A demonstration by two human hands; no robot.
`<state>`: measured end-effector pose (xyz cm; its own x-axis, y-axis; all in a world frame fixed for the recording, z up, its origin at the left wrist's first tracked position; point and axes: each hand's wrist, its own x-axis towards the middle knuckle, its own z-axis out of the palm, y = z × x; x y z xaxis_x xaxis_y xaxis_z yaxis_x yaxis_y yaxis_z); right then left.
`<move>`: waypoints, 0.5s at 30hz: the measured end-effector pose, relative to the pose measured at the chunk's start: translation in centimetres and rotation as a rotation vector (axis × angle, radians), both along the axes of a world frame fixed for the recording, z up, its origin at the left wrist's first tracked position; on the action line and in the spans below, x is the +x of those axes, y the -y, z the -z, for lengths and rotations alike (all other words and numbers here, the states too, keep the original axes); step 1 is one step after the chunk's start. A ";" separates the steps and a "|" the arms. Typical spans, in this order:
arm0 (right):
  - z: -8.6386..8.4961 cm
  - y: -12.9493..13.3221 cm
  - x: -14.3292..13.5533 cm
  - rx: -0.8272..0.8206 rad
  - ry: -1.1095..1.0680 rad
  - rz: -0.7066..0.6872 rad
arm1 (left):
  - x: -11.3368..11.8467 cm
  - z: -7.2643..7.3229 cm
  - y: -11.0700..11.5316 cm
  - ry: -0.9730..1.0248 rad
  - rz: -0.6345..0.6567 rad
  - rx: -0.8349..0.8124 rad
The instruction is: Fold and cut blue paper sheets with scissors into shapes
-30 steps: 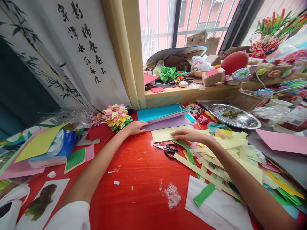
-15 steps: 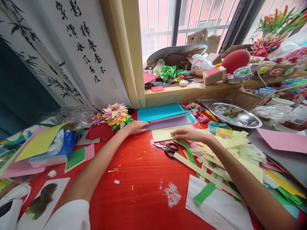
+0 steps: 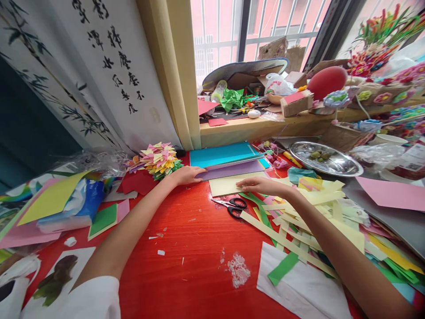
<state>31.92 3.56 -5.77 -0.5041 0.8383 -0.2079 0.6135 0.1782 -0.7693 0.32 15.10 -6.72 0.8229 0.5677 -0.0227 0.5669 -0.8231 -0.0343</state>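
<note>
The left hand hides the left end of the purple paper, so its grip is hard to see. The right hand covers a bit of the pale yellow paper. The right arm hides some paper strips. The picture's edge cuts off the white sleeve and the pink sheet. The green lumps are too small and blurry to name.
</note>
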 end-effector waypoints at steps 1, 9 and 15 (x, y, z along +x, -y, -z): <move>0.0 0.0 0.0 -0.003 0.001 0.001 | 0.0 -0.1 0.0 -0.005 0.001 0.002; 0.2 -0.2 0.1 -0.020 -0.001 0.002 | 0.0 0.0 -0.1 -0.037 0.020 0.020; 0.3 -0.2 0.0 -0.016 -0.007 0.006 | 0.3 0.3 0.2 -0.051 0.020 0.072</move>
<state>31.95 3.72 -6.07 -0.5006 0.8380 -0.2174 0.6089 0.1623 -0.7764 0.59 14.90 -7.00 0.8330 0.5527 -0.0250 0.5461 -0.8287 -0.1222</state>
